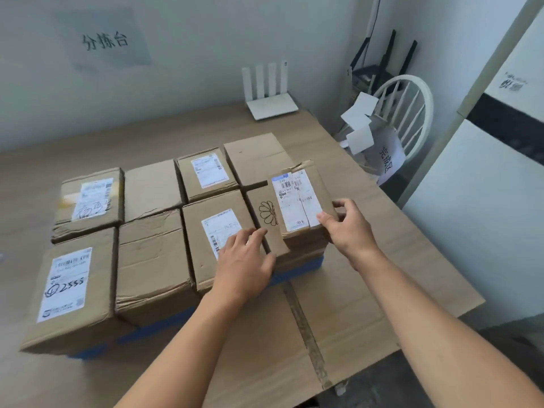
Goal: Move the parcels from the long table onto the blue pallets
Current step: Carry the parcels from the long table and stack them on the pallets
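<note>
Head camera looks down at brown boxes [88,275] packed in two rows on the blue pallet [153,329], from its left edge to its right edge. My left hand [245,260] lies flat, fingers straight, on a front-row box. At the pallet's right end, a small box [300,198] sits on top of another. My right hand [348,225] pinches its near right corner. A white chair [409,113] stands further right.

Cardboard parcels [88,201] sit packed in two rows on blue pallets [297,272], centre frame. Right of centre, the right hand [350,228] grips a small labelled parcel [298,198]; the left hand [244,260] rests flat beside it.
</note>
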